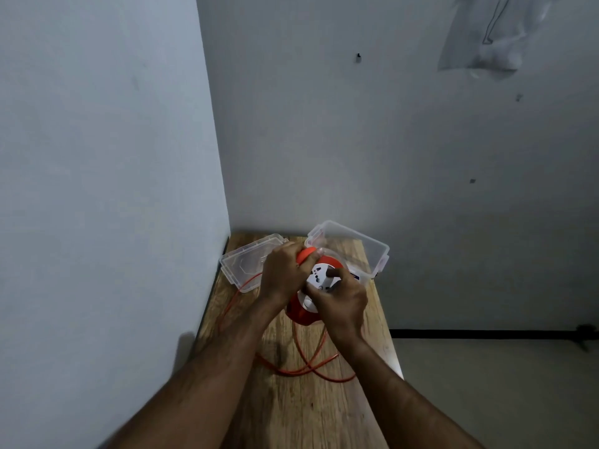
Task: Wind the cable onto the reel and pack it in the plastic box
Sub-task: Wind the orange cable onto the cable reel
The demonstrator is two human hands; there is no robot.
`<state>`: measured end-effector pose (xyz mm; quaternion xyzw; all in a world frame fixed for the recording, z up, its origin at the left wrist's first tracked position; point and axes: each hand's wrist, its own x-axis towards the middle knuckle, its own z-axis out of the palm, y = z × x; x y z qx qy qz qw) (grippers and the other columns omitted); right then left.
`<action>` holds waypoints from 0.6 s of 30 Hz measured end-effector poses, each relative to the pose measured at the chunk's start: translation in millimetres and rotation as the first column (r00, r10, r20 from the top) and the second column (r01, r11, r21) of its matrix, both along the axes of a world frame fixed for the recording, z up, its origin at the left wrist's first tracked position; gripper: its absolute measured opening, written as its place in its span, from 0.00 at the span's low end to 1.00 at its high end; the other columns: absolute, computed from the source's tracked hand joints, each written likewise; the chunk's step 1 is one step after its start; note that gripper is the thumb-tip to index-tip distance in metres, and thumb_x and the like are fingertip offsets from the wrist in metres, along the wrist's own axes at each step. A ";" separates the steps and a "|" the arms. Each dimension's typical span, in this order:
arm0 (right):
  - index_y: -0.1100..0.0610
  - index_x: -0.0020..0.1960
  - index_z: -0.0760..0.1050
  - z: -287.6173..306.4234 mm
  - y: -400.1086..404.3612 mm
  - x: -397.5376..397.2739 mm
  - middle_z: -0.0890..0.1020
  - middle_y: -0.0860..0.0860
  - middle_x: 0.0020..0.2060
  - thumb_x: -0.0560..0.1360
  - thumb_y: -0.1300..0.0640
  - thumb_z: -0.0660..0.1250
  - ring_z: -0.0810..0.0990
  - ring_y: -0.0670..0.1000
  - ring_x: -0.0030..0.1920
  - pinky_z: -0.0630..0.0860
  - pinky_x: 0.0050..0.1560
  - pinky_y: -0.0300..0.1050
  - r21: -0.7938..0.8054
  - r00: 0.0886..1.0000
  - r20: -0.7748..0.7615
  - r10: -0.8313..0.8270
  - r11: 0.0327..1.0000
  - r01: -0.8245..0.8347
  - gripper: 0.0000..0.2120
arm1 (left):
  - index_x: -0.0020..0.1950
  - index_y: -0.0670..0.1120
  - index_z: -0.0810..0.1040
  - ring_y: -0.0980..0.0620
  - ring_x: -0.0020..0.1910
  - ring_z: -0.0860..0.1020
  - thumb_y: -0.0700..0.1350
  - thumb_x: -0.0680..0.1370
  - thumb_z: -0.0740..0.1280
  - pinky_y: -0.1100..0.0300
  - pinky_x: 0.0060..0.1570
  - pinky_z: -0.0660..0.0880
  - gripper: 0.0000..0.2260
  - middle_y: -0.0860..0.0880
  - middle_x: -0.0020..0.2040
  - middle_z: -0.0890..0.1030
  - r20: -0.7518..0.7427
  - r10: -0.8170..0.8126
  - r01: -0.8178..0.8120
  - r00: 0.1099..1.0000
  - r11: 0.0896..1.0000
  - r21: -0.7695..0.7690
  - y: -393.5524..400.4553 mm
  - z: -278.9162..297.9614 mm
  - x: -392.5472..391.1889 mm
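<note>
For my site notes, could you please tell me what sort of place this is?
Probably a bare room at home, or a small storeroom: plain painted walls meeting in a corner, a narrow wooden table pushed into it, bare floor alongside.

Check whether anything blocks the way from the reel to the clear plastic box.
Nothing visible does. The orange cable reel, held by the left hand and right hand, sits just in front of the open clear plastic box; loose orange cable still trails on the wooden table.
</note>
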<state>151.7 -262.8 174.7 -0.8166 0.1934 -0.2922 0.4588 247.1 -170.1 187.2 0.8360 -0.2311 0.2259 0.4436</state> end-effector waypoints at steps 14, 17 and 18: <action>0.60 0.44 0.78 -29.4 18.5 10.0 0.85 0.56 0.36 0.65 0.45 0.82 0.86 0.54 0.32 0.85 0.37 0.57 0.657 0.960 -0.194 -0.201 0.700 0.279 0.22 | 0.44 0.43 0.83 0.52 0.39 0.81 0.60 0.78 0.67 0.54 0.41 0.80 0.19 0.48 0.41 0.84 0.031 -0.010 0.008 0.999 0.999 0.043 6.0 -26.6 -7.8; 0.63 0.51 0.78 -25.2 15.8 13.7 0.85 0.58 0.44 0.69 0.50 0.79 0.86 0.58 0.41 0.85 0.46 0.58 0.848 0.934 -0.272 -0.230 0.402 0.346 0.20 | 0.44 0.44 0.83 0.53 0.37 0.79 0.61 0.78 0.66 0.54 0.40 0.78 0.20 0.49 0.39 0.83 -0.006 0.009 -0.008 1.000 1.000 0.021 5.3 -40.4 -15.7; 0.63 0.54 0.76 -21.8 14.7 13.4 0.84 0.59 0.47 0.71 0.52 0.78 0.86 0.59 0.43 0.84 0.47 0.57 0.885 0.929 -0.284 -0.237 0.308 0.349 0.20 | 0.43 0.44 0.83 0.53 0.37 0.79 0.60 0.78 0.66 0.54 0.39 0.77 0.20 0.49 0.38 0.83 -0.022 0.024 -0.024 0.999 1.000 0.004 4.7 -44.6 -18.6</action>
